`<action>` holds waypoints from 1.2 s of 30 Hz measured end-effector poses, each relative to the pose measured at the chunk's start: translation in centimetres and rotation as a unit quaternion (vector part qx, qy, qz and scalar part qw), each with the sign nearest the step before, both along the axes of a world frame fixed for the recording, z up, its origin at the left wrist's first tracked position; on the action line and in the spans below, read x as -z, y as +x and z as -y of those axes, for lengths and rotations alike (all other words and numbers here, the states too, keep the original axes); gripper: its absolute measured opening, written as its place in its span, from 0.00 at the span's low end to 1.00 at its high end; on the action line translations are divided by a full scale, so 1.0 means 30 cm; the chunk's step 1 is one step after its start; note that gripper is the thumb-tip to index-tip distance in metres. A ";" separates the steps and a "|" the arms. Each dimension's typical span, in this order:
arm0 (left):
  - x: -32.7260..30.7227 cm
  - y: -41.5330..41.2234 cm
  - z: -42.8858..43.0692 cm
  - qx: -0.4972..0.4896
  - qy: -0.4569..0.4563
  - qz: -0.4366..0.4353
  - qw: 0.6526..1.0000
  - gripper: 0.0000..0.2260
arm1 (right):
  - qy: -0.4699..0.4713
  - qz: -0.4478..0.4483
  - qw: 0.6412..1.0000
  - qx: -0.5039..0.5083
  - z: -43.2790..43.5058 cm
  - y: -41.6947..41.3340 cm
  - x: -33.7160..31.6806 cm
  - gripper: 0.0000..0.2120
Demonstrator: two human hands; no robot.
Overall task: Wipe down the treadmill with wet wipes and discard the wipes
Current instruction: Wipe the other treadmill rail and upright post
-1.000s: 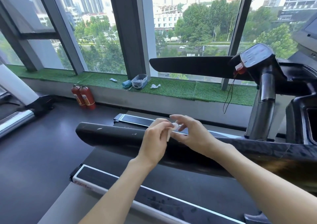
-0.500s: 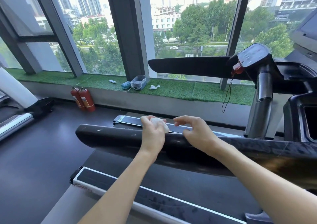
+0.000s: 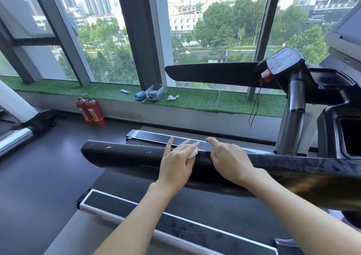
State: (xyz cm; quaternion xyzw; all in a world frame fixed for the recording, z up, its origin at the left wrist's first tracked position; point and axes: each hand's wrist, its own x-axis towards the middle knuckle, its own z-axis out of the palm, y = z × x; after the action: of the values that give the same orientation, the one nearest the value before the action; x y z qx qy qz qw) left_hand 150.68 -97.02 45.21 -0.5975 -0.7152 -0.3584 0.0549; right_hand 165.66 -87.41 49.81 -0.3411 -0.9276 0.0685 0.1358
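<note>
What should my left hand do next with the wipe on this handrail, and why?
Probably slide the left hand, pressing the wipe, leftward along the near handrail: pale smudges show toward its end, while the right hand rests bare on the rail.

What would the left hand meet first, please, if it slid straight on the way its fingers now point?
The left hand, flat on the wipe, points across the handrail toward the window. Past the rail's far edge it would probably drop toward the side rail of the deck below; depth is unclear.
</note>
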 end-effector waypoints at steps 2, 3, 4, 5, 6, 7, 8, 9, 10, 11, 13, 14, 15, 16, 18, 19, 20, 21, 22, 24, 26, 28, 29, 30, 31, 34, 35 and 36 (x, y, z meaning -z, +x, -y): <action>-0.008 -0.040 0.007 -0.017 0.009 0.036 0.999 0.13 | 0.010 0.006 1.000 -0.005 0.005 0.007 -0.006 0.21; -0.007 -0.069 0.018 -0.029 0.014 0.040 0.999 0.12 | 0.015 0.011 1.000 -0.010 0.004 0.010 -0.005 0.21; -0.007 -0.098 0.032 -0.045 0.015 0.040 0.998 0.12 | 0.015 0.014 1.000 -0.016 0.002 0.012 -0.002 0.21; -0.009 -0.122 0.047 -0.065 0.017 0.041 0.997 0.12 | 0.006 0.015 1.000 -0.021 -0.001 0.015 0.000 0.21; -0.011 -0.137 0.057 -0.080 0.021 0.049 0.995 0.13 | -0.007 0.013 1.000 -0.025 -0.005 0.015 0.000 0.21; -0.018 -0.136 0.062 -0.087 0.027 0.058 0.994 0.13 | -0.018 0.007 0.999 -0.030 -0.010 0.005 -0.002 0.21; -0.026 -0.121 0.059 -0.081 0.032 0.065 0.994 0.13 | -0.025 -0.006 0.999 -0.036 -0.014 -0.011 -0.004 0.21; -0.033 -0.098 0.050 -0.066 0.035 0.068 0.995 0.13 | -0.035 -0.025 0.998 -0.042 -0.016 -0.033 -0.008 0.20; -0.034 -0.074 0.038 -0.050 0.033 0.067 0.996 0.12 | -0.051 -0.042 0.997 -0.047 -0.012 -0.057 -0.012 0.20; -0.029 -0.056 0.030 -0.039 0.029 0.064 0.997 0.12 | -0.071 -0.048 0.995 -0.051 -0.004 -0.081 -0.015 0.19; -0.017 -0.055 0.029 -0.029 0.024 0.056 0.998 0.12 | -0.073 -0.001 0.995 -0.064 0.020 -0.107 -0.003 0.17; -0.013 -0.075 0.033 -0.028 0.020 0.046 0.998 0.12 | -0.044 0.030 0.996 -0.072 0.028 -0.109 0.008 0.16; -0.006 -0.104 0.041 -0.031 0.018 0.040 0.999 0.12 | -0.017 0.050 0.996 -0.075 0.029 -0.104 0.018 0.16; -0.001 -0.137 0.054 -0.039 0.016 0.037 0.998 0.11 | -0.007 0.056 0.996 -0.073 0.029 -0.098 0.022 0.16; 0.004 -0.201 0.082 -0.072 0.013 0.032 0.997 0.11 | -0.010 0.052 0.996 -0.070 0.021 -0.091 0.024 0.16; 0.001 -0.229 0.093 -0.092 0.007 0.036 0.995 0.11 | -0.015 0.053 0.996 -0.070 0.020 -0.094 0.024 0.16; -0.002 -0.244 0.099 -0.116 0.004 0.050 0.992 0.11 | -0.019 0.056 0.996 -0.071 0.020 -0.097 0.023 0.16; -0.009 -0.245 0.097 -0.135 0.008 0.070 0.988 0.11 | -0.022 0.058 0.995 -0.073 0.019 -0.103 0.023 0.15; -0.021 -0.228 0.087 -0.139 0.012 0.089 0.986 0.11 | -0.029 0.052 0.996 -0.072 0.019 -0.113 0.019 0.15; -0.037 -0.164 0.059 -0.108 0.009 0.106 0.988 0.11 | -0.039 0.024 0.996 -0.078 0.018 -0.143 0.007 0.16; -0.030 -0.106 0.040 -0.071 0.007 0.086 0.994 0.12 | -0.056 0.010 0.995 -0.082 0.023 -0.170 -0.002 0.17; -0.024 -0.127 0.047 -0.072 0.005 0.067 0.995 0.12 | -0.045 0.052 0.993 -0.093 0.028 -0.178 0.008 0.18; -0.020 -0.166 0.059 -0.084 -0.002 0.061 0.995 0.12 | -0.030 0.078 0.992 -0.098 0.027 -0.176 0.017 0.19; -0.013 -0.218 0.076 -0.104 -0.008 0.055 0.993 0.12 | -0.027 0.093 0.991 -0.098 0.024 -0.172 0.025 0.20; -0.009 -0.271 0.095 -0.130 -0.014 0.051 0.990 0.12 | -0.034 0.097 0.990 -0.095 0.021 -0.171 0.029 0.21; -0.029 -0.314 0.120 -0.162 -0.011 0.065 0.985 0.12 | -0.044 0.099 0.990 -0.087 0.018 -0.181 0.035 0.21; -0.038 -0.281 0.111 -0.143 0.002 0.071 0.987 0.12 | -0.038 0.103 0.990 -0.087 0.021 -0.186 0.038 0.21; -0.043 -0.239 0.097 -0.110 0.009 0.077 0.991 0.12 | -0.031 0.104 0.990 -0.087 0.023 -0.190 0.039 0.21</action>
State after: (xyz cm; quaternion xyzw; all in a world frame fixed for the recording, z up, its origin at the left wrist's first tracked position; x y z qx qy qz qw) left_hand 143.52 -99.92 46.49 -0.4852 -0.7755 -0.4014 0.0446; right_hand 159.96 -88.09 48.64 -0.2685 -0.9603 0.0729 0.0212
